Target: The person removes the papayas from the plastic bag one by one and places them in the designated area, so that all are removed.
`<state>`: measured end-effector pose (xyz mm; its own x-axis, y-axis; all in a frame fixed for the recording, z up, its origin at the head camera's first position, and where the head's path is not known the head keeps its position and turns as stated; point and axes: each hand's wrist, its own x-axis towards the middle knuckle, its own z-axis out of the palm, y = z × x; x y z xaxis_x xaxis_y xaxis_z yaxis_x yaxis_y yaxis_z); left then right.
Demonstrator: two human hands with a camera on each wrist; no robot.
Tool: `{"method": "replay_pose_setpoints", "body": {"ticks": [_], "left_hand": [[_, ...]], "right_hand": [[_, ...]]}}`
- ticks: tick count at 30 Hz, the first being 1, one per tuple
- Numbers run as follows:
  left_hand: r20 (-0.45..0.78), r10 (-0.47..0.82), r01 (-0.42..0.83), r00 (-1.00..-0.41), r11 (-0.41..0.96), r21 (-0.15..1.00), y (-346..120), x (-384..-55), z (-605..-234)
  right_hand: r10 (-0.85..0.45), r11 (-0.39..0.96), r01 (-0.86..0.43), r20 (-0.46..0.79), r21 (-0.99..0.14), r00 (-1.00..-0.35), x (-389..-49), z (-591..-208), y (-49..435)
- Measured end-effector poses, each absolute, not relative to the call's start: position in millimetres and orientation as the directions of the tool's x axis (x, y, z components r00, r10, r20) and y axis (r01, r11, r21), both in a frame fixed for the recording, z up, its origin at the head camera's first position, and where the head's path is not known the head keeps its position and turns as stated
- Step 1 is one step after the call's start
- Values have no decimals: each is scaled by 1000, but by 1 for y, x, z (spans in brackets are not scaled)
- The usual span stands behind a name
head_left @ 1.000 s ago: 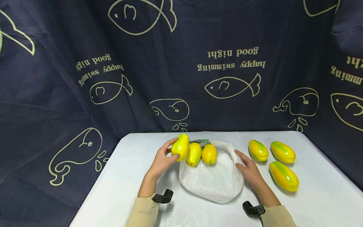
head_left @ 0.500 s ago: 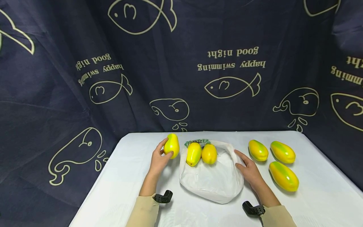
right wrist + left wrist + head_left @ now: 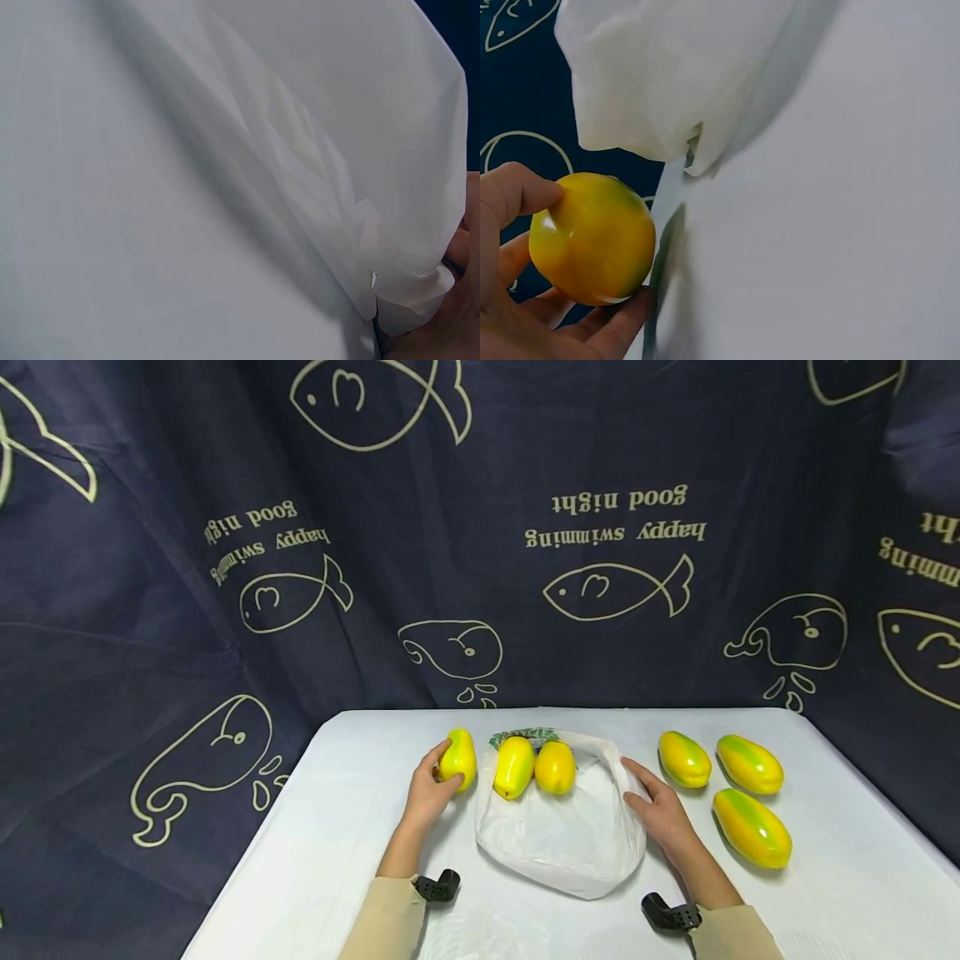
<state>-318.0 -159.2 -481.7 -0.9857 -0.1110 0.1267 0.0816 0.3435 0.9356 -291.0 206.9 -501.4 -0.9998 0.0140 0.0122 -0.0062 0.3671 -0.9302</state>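
A glossy yellow-green papaya [image 3: 462, 757] is in my left hand [image 3: 429, 795], just left of the white plastic bag [image 3: 555, 843]. The left wrist view shows thumb and fingers curled round this papaya [image 3: 592, 240], close to the tabletop. Two more papayas, one on the left [image 3: 514, 768] and one on the right [image 3: 555, 768], lie inside the bag's wide mouth. At the bag's right rim, my right hand [image 3: 662, 814] pinches the plastic. Up close in the right wrist view, the bag [image 3: 375, 112] hides most of that hand.
Right of the bag, three papayas lie on the white table [image 3: 315, 860]: one nearest the bag [image 3: 684, 759], one at the far right [image 3: 749, 764] and one in front [image 3: 752, 828]. A dark printed curtain [image 3: 480, 527] hangs behind the table.
My left hand has moved the papaya left, away from over the bag's left edge, then lowered it towards the tabletop. The right hand has stayed at the bag's rim.
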Motion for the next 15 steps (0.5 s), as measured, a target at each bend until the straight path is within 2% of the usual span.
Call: {"method": "replay_pose_setpoints", "body": {"ticks": [6,15], "left_hand": [[110,-81,74,-991,352,933,-157,-319,-484],[107,-78,74,-991,339,938,-157,-318,-485]], "right_hand": [[-9,358,-40,40,-933,-999,-290,-503,208],[4,380,-25,29,-925,-1000,-291,-504,207]]}}
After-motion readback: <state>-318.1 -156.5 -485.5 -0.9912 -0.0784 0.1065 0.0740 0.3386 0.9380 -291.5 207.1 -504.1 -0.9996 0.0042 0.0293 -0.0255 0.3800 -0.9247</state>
